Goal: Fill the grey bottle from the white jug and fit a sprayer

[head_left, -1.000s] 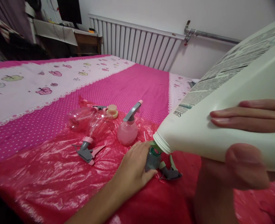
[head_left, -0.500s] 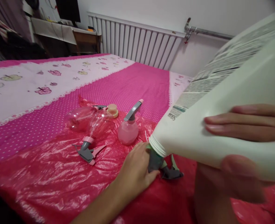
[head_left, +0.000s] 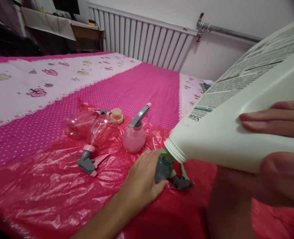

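My right hand (head_left: 278, 124) grips a large white jug (head_left: 219, 139) with printed text. It is tilted, with its threaded mouth low and to the left. Just under that mouth stands a small clear bottle (head_left: 162, 171) with a green neck, and my left hand (head_left: 144, 172) is wrapped round it. Something green, seemingly liquid, shows between the jug's mouth and the bottle's neck. A grey spray head (head_left: 183, 182) with a pale green trigger lies right beside the small bottle. My left fingertips are hidden behind the bottle.
A round pink spray bottle (head_left: 134, 139) stands upright to the left. Beyond it lie two clear pink spray bottles (head_left: 102, 131) and a beige cap (head_left: 117, 115). Red plastic sheeting (head_left: 49, 192) covers the near part of the bed (head_left: 147, 83). A radiator (head_left: 142, 36) lines the wall.
The jug's mouth has lifted slightly and shifted right, showing more of the small bottle's green neck. My left hand still holds the bottle. The camera view has shifted a little.
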Demonstrator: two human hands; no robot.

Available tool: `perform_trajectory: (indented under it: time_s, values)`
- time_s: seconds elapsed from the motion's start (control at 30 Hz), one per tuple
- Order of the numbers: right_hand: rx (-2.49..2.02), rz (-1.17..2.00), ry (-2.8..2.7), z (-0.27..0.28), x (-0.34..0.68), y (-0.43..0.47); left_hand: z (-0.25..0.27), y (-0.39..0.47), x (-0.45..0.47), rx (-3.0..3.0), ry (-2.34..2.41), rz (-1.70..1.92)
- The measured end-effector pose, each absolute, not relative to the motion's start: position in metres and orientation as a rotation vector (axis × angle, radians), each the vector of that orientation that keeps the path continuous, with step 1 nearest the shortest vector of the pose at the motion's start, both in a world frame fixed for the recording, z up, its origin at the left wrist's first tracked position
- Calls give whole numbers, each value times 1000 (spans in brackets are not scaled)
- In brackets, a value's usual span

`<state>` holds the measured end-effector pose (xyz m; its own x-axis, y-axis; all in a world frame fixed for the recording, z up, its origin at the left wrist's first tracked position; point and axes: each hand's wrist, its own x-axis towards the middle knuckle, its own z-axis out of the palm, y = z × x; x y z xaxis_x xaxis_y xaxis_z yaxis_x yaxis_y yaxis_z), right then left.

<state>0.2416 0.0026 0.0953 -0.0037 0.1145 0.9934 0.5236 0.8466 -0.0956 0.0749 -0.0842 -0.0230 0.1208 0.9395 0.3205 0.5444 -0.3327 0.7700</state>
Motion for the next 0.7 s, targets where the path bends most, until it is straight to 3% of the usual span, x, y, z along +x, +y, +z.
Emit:
perform_trajectory:
  time_s: [0.1,0.3,0.7]
  values:
    - [-370,-397,-1702,97,246,13,-23,-85,77,1938,1440,1108]
    - [-134,-314,-1471,98,232,29,-19,-88,81,1938,1443,1093]
    - [-124,-255,-1479,98,221,21,-18,-91,81,1873,1445,1121]
